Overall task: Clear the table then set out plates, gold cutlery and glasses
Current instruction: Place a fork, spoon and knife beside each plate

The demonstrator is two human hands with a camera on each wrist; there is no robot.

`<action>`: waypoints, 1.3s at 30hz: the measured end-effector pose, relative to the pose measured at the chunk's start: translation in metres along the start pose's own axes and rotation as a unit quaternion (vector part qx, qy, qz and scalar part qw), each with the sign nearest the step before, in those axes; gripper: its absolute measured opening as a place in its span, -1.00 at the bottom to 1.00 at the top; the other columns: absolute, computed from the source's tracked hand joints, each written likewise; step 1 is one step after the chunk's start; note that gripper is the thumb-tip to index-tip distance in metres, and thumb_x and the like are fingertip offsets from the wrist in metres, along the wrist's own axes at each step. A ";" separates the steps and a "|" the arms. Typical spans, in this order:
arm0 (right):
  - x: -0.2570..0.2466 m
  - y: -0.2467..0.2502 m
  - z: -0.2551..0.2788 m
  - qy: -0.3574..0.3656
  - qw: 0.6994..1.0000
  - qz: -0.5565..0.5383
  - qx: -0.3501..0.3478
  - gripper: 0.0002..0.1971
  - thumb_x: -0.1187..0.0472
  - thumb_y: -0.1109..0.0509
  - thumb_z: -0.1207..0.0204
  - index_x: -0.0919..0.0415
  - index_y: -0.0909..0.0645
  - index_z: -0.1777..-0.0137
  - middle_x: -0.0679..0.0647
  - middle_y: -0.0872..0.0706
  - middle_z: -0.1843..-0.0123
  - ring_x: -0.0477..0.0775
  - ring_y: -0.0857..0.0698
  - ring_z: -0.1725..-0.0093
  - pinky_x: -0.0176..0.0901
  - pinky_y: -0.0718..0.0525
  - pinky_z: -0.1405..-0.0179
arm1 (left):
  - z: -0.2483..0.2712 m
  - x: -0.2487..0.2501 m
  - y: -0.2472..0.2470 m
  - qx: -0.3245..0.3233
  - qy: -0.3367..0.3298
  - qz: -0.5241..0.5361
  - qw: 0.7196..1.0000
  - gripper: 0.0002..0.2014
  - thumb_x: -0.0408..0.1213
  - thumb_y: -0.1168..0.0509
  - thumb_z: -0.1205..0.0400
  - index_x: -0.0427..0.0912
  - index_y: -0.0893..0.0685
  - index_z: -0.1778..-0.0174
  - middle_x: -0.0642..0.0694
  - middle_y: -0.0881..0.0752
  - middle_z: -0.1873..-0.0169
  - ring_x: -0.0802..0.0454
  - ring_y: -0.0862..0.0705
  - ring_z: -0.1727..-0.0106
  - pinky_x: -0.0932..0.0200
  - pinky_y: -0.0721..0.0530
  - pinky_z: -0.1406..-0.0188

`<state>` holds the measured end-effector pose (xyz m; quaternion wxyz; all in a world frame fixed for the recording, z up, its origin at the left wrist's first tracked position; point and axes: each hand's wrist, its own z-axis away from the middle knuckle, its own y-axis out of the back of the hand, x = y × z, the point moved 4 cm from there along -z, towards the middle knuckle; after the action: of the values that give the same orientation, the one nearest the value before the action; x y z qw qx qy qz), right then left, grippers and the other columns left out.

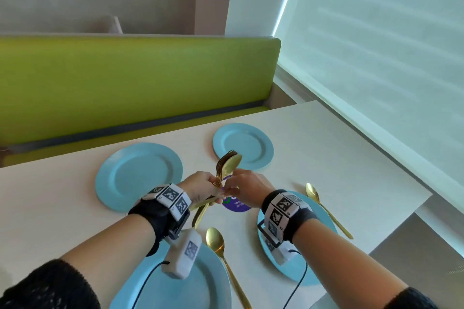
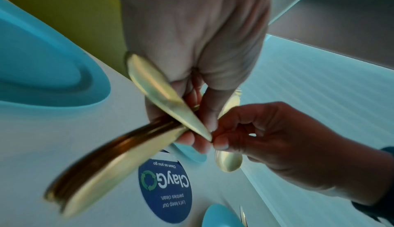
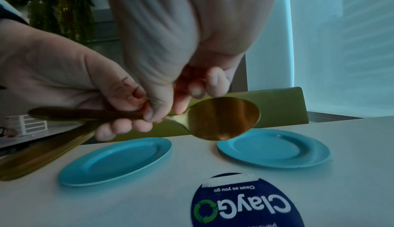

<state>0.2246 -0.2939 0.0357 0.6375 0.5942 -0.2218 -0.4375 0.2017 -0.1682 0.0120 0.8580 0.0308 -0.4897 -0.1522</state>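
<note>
Head view: four blue plates down, gold spoons beside the two near ones at 5 and 6 o'clock; left hand [image 1: 203,187] grips the cutlery bundle [image 1: 221,170] mid-tabletop [image 1: 351,158], right hand [image 1: 247,189] pinching out a spoon [image 1: 232,164]; far settings and glasses apparently remain.

Hands [image 1: 226,188] hide cutlery bundle [image 1: 222,170] count; near plates [image 1: 175,283] cropped.

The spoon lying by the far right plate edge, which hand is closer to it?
Right. The right hand is beside the lone spoon, just left of it; the left hand is farther left, gripping the cutlery bundle.
</note>
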 end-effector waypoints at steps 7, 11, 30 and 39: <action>0.087 0.017 -0.061 -0.100 0.995 -0.007 0.016 -0.81 0.14 -0.30 -0.59 0.08 -0.73 -0.06 0.11 -0.63 -0.12 0.18 -0.64 -0.13 -0.14 -0.52 0.04 | -0.063 0.003 0.043 0.164 0.024 0.082 0.983 -0.95 -0.47 -0.25 -0.62 -0.26 -0.53 0.08 -0.14 -0.69 0.33 -0.03 -0.67 0.30 0.11 -0.66 0.19; 0.160 0.031 -0.094 -0.251 0.961 -0.071 0.094 -0.79 0.19 -0.29 -0.56 0.11 -0.74 -0.07 0.18 -0.69 -0.19 0.25 -0.65 -0.19 -0.04 -0.62 -0.13 | -0.088 -0.012 0.071 0.215 0.048 0.159 0.962 -0.85 -0.55 -0.16 -0.64 -0.27 -0.49 0.21 -0.19 -0.66 0.33 -0.04 -0.62 0.34 0.07 -0.62 0.13; 0.307 -0.023 -0.168 -0.480 0.876 -0.043 0.032 -0.81 0.15 -0.32 -0.43 0.25 -0.70 0.23 0.24 -0.76 0.13 0.25 -0.73 0.07 -0.11 -0.60 0.16 | -0.139 -0.029 0.075 0.218 0.084 0.183 0.955 -0.87 -0.53 -0.20 -0.64 -0.26 -0.50 0.19 -0.20 -0.65 0.34 -0.03 -0.60 0.34 0.17 -0.56 0.27; 0.307 -0.032 -0.182 -0.478 0.874 -0.079 0.046 -0.68 -0.05 -0.35 -0.34 0.18 -0.76 0.13 0.20 -0.78 0.02 0.27 -0.69 -0.05 -0.02 -0.67 -0.08 | -0.151 -0.023 0.070 0.203 0.091 0.198 0.955 -0.87 -0.52 -0.21 -0.64 -0.23 -0.49 0.17 -0.18 -0.67 0.31 0.00 -0.63 0.32 0.18 -0.57 0.26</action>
<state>0.5205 -0.4413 -0.1028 0.3889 0.3569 -0.4717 -0.7063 0.3352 -0.1097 -0.0713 0.8875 0.1205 -0.4261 0.1271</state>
